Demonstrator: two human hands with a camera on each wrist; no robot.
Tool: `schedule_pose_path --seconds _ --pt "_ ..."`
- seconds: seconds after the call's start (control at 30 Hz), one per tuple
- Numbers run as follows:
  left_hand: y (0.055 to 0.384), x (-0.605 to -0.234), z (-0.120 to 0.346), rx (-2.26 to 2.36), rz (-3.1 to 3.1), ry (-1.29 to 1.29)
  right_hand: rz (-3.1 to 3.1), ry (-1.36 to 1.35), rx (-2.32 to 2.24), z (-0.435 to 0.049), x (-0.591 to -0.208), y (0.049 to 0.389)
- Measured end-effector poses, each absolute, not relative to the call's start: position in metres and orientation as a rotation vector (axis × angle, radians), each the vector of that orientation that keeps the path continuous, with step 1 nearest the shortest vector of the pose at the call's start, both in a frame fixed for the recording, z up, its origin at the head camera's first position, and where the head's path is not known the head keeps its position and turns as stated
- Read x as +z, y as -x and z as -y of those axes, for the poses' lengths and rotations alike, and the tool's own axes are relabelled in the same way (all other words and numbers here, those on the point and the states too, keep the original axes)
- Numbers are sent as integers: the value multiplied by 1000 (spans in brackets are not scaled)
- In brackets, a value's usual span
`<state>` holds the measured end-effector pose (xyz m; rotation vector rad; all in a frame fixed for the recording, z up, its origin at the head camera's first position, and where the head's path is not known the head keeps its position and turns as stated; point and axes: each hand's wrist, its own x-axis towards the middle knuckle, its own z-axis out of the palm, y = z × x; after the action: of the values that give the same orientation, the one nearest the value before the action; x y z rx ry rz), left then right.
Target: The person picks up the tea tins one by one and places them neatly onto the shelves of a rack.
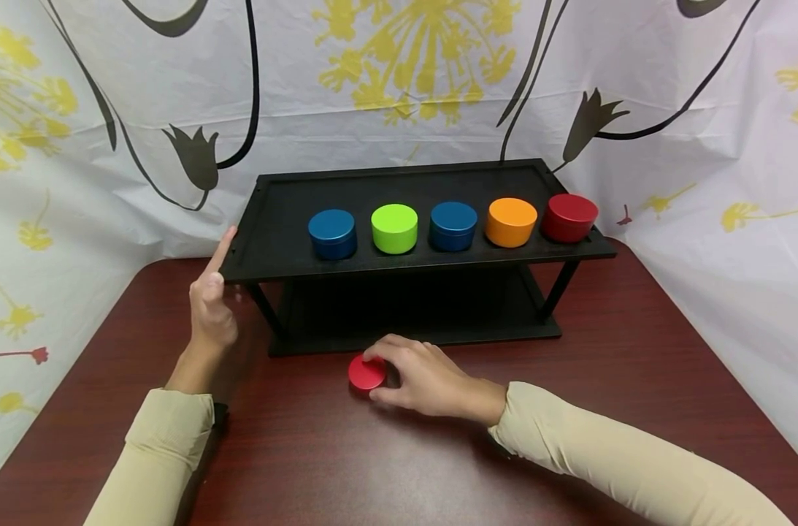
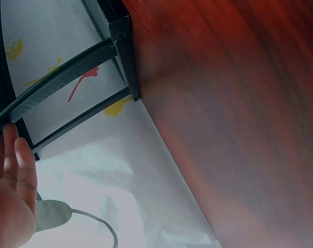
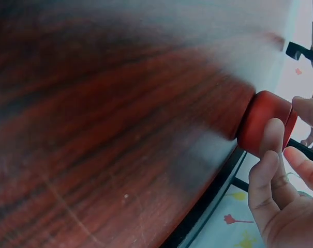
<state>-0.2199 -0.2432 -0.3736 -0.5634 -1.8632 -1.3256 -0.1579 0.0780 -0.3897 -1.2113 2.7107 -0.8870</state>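
On the table, in front of the black two-tier shelf (image 1: 399, 183), stands a small round red tin (image 1: 366, 372). My right hand (image 1: 425, 376) grips it from the right, thumb on the near side and fingers on the far side. In the right wrist view the red tin (image 3: 265, 121) sits on the wood between thumb and curved fingers (image 3: 272, 139). My left hand (image 1: 212, 310) is at the shelf's front left corner, one finger stretched along the edge. In the left wrist view straight fingers (image 2: 11, 150) touch the shelf's dark frame (image 2: 68, 72).
Along the shelf's top stand a blue tin (image 1: 333, 234), a lime green tin (image 1: 395, 228), another blue tin (image 1: 453, 226), an orange tin (image 1: 511, 221) and a dark red tin (image 1: 569, 218). A patterned white curtain (image 1: 293, 95) hangs behind the brown table (image 1: 320, 453).
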Motion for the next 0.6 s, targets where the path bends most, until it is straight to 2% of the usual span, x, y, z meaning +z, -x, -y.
schedule_pose_path --seconds 0.6 --pt "221 -375 244 -1322 1859 557 -2739 1207 -871 -73 -396 156"
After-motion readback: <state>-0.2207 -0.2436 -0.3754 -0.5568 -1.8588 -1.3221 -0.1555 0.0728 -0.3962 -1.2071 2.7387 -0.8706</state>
